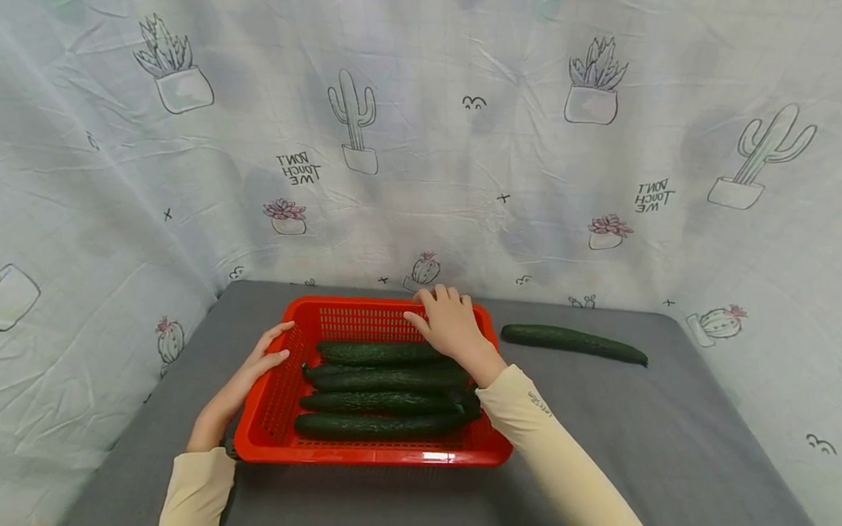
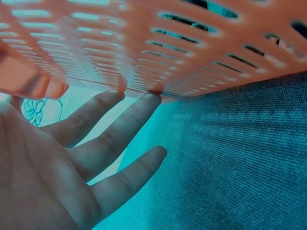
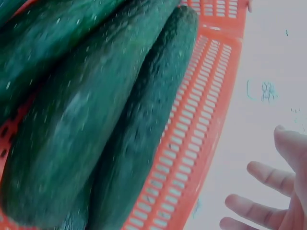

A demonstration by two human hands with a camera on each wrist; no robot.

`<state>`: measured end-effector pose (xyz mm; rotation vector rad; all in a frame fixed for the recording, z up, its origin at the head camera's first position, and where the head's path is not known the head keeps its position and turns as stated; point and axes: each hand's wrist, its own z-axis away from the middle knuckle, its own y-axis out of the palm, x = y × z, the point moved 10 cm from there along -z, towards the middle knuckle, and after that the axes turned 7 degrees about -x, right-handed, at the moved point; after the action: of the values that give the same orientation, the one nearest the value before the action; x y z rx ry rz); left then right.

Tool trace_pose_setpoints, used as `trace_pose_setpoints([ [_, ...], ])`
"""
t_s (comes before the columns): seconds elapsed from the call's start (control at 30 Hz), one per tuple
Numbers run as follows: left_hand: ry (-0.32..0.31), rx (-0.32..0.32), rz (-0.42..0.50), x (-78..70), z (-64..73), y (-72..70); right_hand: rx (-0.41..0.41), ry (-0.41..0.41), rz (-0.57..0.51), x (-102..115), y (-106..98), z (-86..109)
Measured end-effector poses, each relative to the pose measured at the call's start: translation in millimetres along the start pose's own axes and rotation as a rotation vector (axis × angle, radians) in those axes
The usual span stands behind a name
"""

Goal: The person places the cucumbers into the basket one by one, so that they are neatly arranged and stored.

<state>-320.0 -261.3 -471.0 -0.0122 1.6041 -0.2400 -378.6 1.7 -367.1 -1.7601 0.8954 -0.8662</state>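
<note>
A red plastic basket with slotted walls holds several dark green cucumbers lying side by side. My left hand is at the basket's left side, thumb and a finger at the rim. In the left wrist view, its other fingers extend loosely along the outer slotted wall, two fingertips at the wall. My right hand is over the far right part of the basket and covers the end of the farthest cucumber. The right wrist view shows its fingers spread apart, with nothing between them.
Another cucumber lies on the grey tabletop to the right of the basket. Behind and on both sides of the table hangs a pale curtain printed with potted plants.
</note>
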Motion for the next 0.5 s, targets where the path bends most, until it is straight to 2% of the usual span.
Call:
trace_pose_setpoints([
  [0.5, 0.0, -0.024, -0.051, 0.4, -1.1, -1.6, 0.027, 0.088, -0.058, -47.0, -15.6, 10.1],
])
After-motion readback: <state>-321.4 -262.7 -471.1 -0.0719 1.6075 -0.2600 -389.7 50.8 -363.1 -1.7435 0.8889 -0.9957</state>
